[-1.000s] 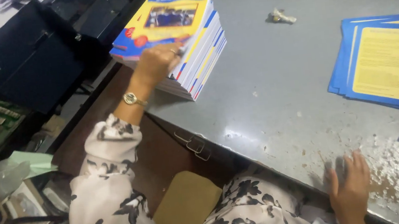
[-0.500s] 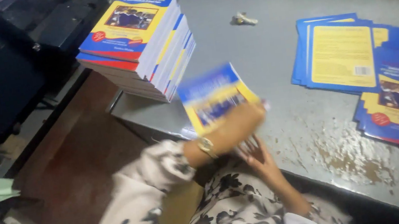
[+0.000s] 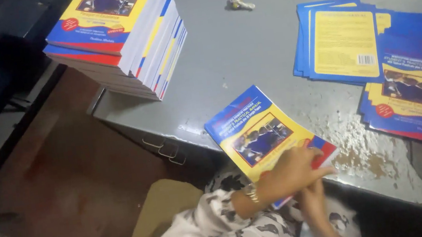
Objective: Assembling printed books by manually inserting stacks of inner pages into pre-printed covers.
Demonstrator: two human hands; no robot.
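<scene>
Fingers of our left hand curl over the near corner of 1 blue-and-yellow booklet, gripping it at the counter's near edge. Our right hand sits just under it — we cannot tell whether it grips. Toward the far left corner stands a tall booklet stack; along the right edge, loose covers lie fanned.
</scene>
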